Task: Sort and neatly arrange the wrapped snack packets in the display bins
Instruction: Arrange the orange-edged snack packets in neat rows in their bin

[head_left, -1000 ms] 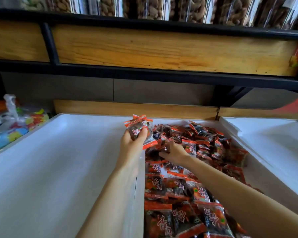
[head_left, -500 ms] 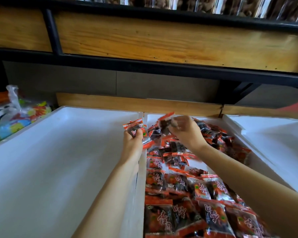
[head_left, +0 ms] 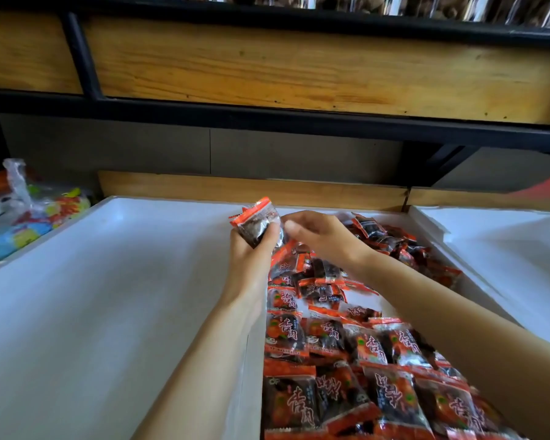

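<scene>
While aloft, packets point(head_left: 256, 221) inside left grip point(head_left: 251, 249)

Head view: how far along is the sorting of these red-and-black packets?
Done: near rows of red-and-black wrapped snack packets lie flat in the white bin. In hand: the left hand grips a small stack; the right hand is beside it. Left: the jumbled far heap.

Your left hand point(head_left: 251, 249) and right hand point(head_left: 323, 238) are bare, and your left forearm point(head_left: 210, 360) and right forearm point(head_left: 442, 331) show only slim, smooth bare skin as far as the view reaches.
</scene>
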`<state>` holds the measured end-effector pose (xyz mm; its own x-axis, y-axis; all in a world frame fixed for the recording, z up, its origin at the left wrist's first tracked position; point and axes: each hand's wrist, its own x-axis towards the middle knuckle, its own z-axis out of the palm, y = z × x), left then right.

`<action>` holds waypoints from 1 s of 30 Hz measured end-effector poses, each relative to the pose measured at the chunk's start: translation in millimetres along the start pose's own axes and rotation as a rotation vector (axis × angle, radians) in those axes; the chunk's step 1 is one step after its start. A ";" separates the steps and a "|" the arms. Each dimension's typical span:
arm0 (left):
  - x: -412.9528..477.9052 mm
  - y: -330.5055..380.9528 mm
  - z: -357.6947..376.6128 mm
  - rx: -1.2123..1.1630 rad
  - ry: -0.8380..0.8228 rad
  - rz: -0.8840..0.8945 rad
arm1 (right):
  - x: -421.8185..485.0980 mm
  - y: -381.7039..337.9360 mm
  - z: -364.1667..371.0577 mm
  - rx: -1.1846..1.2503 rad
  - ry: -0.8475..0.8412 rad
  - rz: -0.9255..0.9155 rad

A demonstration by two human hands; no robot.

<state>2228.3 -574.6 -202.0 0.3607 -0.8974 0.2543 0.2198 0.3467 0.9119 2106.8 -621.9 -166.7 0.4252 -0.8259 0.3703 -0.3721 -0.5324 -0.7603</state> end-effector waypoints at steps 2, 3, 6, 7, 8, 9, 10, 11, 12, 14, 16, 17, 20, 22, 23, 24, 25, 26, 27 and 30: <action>2.9 2.6 -2.5 -0.047 0.017 0.001 | 12.5 24.2 -4.2 -0.058 0.033 0.061; 3.8 4.3 -3.6 -0.055 0.017 0.001 | 17.0 37.8 -5.2 -0.137 0.020 0.095; 6.2 5.7 -7.3 -0.063 0.018 -0.005 | 20.9 70.3 2.4 -0.436 -0.126 0.167; 7.0 5.6 -8.0 -0.060 0.019 -0.003 | 22.0 76.6 7.1 -0.491 -0.147 0.181; 7.3 6.1 -8.2 -0.059 0.018 -0.005 | 23.4 80.4 11.7 -0.509 -0.143 0.183; 8.1 5.9 -8.4 -0.057 0.015 -0.008 | 25.7 82.0 16.0 -0.510 -0.122 0.185; 8.2 6.3 -8.8 -0.060 0.010 -0.013 | 27.4 81.4 19.1 -0.499 -0.087 0.183; 8.2 6.6 -9.0 -0.063 0.006 -0.015 | 29.9 80.7 21.4 -0.478 -0.046 0.195; 7.9 6.9 -9.4 -0.058 0.003 -0.016 | 31.9 79.6 23.3 -0.443 -0.002 0.211; 8.5 5.4 -10.6 -0.031 0.005 -0.014 | 35.3 77.7 27.0 -0.323 0.090 0.258; 8.5 4.7 -11.3 -0.020 0.004 -0.016 | 37.6 75.2 29.9 -0.240 0.174 0.311; 9.4 3.8 -11.6 -0.015 0.002 -0.018 | 38.8 74.9 30.8 -0.234 0.196 0.343; 10.6 3.8 -12.9 0.031 0.030 -0.028 | 37.8 72.4 28.0 -0.219 0.199 0.432; 10.1 5.8 -13.9 0.045 0.061 -0.037 | 36.3 71.4 22.3 -0.156 0.210 0.445; 10.4 6.1 -14.8 0.041 0.077 -0.045 | 35.3 69.4 18.2 -0.154 0.228 0.420; 10.4 6.6 -15.4 0.032 0.088 -0.060 | 33.6 64.9 13.4 -0.162 0.248 0.382; 11.1 5.9 -16.1 0.019 0.099 -0.073 | 31.5 59.5 8.0 -0.161 0.269 0.345; 10.9 5.4 -16.8 0.020 0.115 -0.082 | 28.8 52.5 2.1 -0.148 0.283 0.304; 10.9 4.0 -17.4 0.039 0.134 -0.086 | 26.2 45.9 -4.2 -0.131 0.295 0.258; 7.4 1.7 -16.5 0.131 0.163 -0.091 | 15.3 21.7 -21.4 -0.121 0.256 0.087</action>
<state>2246.3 -576.2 -204.0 0.4889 -0.8637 0.1228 0.1428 0.2180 0.9654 2087.5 -650.1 -166.1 0.1710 -0.8809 0.4414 -0.5004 -0.4635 -0.7312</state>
